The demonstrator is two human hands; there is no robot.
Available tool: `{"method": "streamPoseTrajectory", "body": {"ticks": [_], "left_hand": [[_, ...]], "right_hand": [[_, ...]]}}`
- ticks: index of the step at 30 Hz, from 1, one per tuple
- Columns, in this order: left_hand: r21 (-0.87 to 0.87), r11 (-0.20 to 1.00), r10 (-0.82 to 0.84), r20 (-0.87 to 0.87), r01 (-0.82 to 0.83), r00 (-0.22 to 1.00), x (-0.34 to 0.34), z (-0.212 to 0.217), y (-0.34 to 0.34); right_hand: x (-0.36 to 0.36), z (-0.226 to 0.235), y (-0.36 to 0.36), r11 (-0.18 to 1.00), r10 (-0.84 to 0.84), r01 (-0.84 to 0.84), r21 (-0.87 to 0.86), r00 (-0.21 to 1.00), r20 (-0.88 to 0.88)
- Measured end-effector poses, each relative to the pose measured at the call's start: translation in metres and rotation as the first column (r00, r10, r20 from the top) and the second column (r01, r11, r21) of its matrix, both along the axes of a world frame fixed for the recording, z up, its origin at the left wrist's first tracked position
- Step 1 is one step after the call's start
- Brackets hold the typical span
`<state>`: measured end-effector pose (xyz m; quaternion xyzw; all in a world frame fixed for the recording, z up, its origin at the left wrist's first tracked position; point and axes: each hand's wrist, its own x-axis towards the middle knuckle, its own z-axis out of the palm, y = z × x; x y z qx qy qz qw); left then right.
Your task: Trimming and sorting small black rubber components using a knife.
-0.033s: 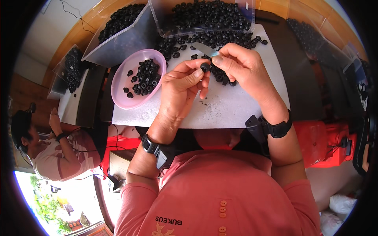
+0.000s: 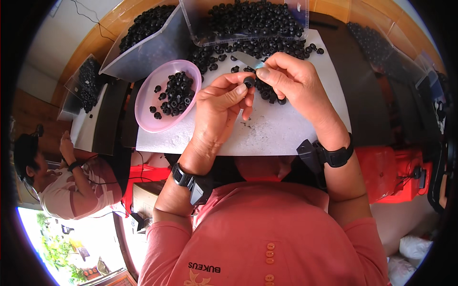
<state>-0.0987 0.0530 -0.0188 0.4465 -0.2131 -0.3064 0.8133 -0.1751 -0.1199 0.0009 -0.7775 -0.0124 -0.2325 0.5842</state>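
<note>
I have the left hand [image 2: 218, 101] pinching 1 round black part [image 2: 248, 82] and the right hand [image 2: 294, 82] closed around a knife [image 2: 246, 59], above the white worktop [image 2: 286, 131].

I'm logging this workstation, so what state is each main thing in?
Left hand: pinching a black piece
Right hand: closed on a knife
Knife: blade bare
Pink bowl: partly filled
Bin behind the bowl: open-topped, holding black pieces
White board: lying flat, dark specks on it

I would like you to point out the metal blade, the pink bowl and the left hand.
Metal blade [image 2: 246, 59]: head view, flat side.
Pink bowl [image 2: 146, 97]: head view, inner wall.
Left hand [image 2: 218, 101]: head view, middle of the hand.
</note>
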Motion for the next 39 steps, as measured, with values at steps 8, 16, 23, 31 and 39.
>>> {"method": "streamPoseTrajectory", "body": {"ticks": [8, 16, 23, 31, 39], "left_hand": [[-0.003, 0.999, 0.045, 0.139, -0.045, 0.989, -0.006, -0.005, -0.005], [0.011, 0.994, 0.097, 0.336, -0.106, 0.937, -0.019, 0.002, -0.011], [-0.048, 0.999, 0.012, 0.146, -0.005, 0.989, -0.026, 0.006, -0.022], [0.0, 0.986, 0.146, 0.484, -0.167, 0.863, -0.021, 0.006, -0.015], [-0.091, 0.993, 0.101, 0.356, -0.073, 0.929, -0.005, -0.018, -0.029]], "right_hand": [[-0.003, 0.002, 0.003, 0.987, 0.088, -0.079, 0.143, 0.994, -0.058], [-0.008, 0.016, 0.001, 0.919, 0.194, -0.155, 0.362, 0.978, -0.072], [-0.016, 0.018, -0.011, 0.744, 0.279, -0.236, 0.626, 0.96, 0.03], [-0.002, 0.007, -0.015, 0.708, 0.324, -0.303, 0.638, 0.942, 0.087], [-0.015, 0.012, -0.024, 0.677, 0.285, -0.287, 0.678, 0.951, 0.118]]}}
